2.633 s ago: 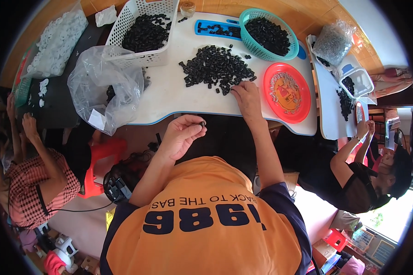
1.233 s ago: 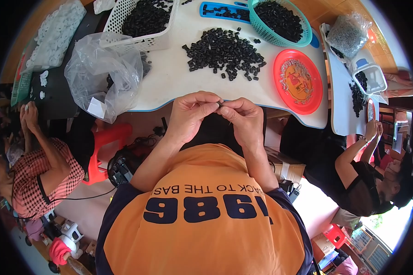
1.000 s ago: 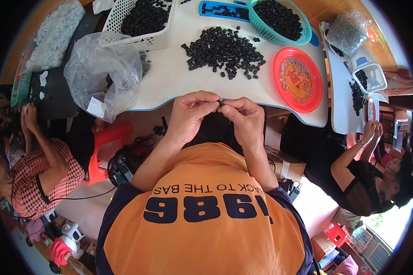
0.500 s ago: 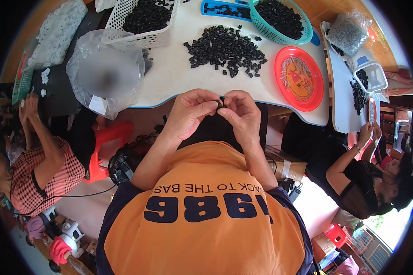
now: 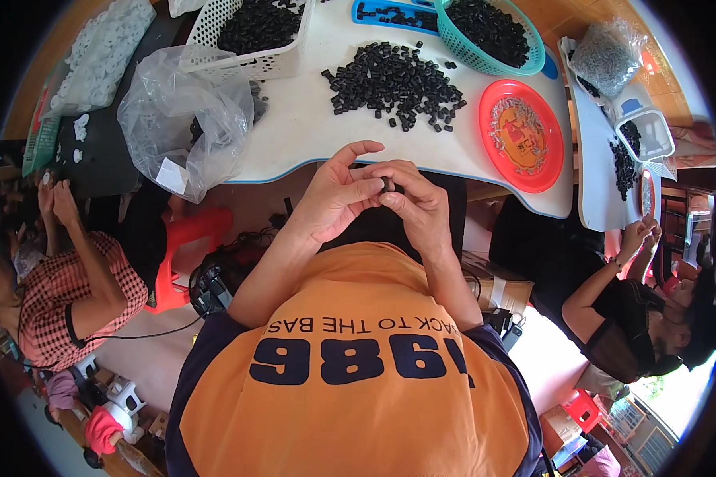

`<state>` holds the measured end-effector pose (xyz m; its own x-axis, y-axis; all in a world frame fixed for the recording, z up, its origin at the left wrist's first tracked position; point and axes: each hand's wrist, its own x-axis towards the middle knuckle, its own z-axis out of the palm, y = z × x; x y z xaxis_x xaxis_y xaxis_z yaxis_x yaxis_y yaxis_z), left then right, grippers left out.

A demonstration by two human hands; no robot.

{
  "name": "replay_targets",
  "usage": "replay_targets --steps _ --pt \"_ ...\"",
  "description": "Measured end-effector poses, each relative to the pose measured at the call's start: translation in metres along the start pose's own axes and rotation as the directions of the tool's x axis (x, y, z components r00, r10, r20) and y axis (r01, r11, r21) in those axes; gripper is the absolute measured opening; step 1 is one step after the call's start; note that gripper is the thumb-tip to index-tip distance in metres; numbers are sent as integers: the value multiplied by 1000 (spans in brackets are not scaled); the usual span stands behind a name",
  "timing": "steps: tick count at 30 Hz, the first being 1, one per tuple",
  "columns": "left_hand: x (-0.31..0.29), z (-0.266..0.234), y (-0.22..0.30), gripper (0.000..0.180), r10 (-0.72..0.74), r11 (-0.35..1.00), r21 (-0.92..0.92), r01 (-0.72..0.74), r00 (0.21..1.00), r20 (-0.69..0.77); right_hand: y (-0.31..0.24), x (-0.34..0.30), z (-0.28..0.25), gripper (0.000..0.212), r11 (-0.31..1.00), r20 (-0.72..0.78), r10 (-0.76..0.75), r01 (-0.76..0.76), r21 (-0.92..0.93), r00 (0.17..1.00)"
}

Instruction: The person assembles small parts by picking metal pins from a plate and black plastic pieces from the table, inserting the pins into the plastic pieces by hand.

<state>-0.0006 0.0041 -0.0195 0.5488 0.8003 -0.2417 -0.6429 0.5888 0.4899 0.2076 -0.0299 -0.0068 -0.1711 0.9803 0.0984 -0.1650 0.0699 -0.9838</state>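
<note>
Small black plastic piece [image 5: 389,186], one: in front of the white, blue-edged counter [image 5: 294,131], pinched between thumb and fingers of both left hand [image 5: 340,195] and right hand [image 5: 419,208]; left index finger raised clear.
Loose pile of small black pieces [image 5: 390,83]: on the counter, beyond the hands.
Round red plastic plate [image 5: 484,153], small grey bits inside: right of the pile.
Turquoise perforated plastic basket [image 5: 471,52], black pieces inside: behind the plate.
White perforated plastic basket [image 5: 277,65], likewise filled: left of the pile.

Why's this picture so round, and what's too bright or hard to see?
Head view: the fisheye lens leaves a dark round border; head view: the bright opening at lower right is washed out, and the crumpled clear bag has glints; head view: the black piece between the hands is too small to make out.
</note>
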Motion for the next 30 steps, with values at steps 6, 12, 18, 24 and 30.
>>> replay_targets --steps 6,12,18,24,30 --pt "6 -2 -5 62 -29 999 -35 29 1000 -2 10 1 3 36 998 -73 -22 18 -52 997" --pt "11 -4 -7 46 -46 991 -122 49 999 29 12 2 -2 51 998 -123 -64 65 -3 990" --pt "33 -13 61 26 150 988 46 -148 988 -45 7 -7 -46 52 998 -186 -21 30 47 982" --pt "85 -11 212 41 471 860 -117 -497 861 -194 30 3 -96 32 948 -460 35 -175 -266 887" --pt "100 17 72 27 242 826 538 -167 968 -71 32 -12 -132 23 895 -532 -27 -216 -390 846"
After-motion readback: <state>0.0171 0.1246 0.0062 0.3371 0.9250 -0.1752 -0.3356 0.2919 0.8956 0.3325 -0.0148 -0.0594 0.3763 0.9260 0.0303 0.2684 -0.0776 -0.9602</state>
